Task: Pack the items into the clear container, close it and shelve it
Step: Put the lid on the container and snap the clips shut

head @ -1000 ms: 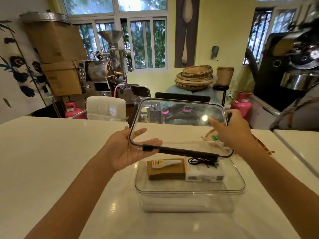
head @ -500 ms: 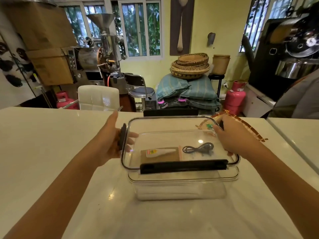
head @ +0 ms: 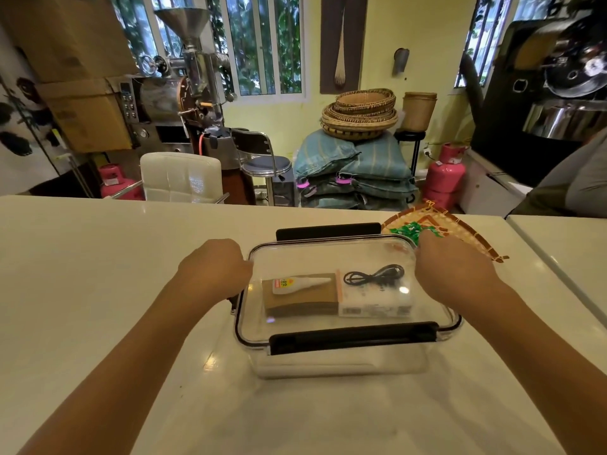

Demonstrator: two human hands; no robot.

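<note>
Head view: white table [head: 98, 290] bears the clear container [head: 338, 366], centre-near. Lid [head: 328, 257] sits on its rim, seemingly for latching; near clasp [head: 353, 336] looks unlatched. Left hand [head: 213, 270] and right hand [head: 453, 274], curled, press the lid's side edges. Glue tube [head: 300, 284] and cable [head: 372, 276] lie inside.

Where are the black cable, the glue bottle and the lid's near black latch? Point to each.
black cable [head: 374, 276], head view, middle of its coil.
glue bottle [head: 297, 284], head view, white body.
near black latch [head: 353, 336], head view, centre of the bar.
</note>
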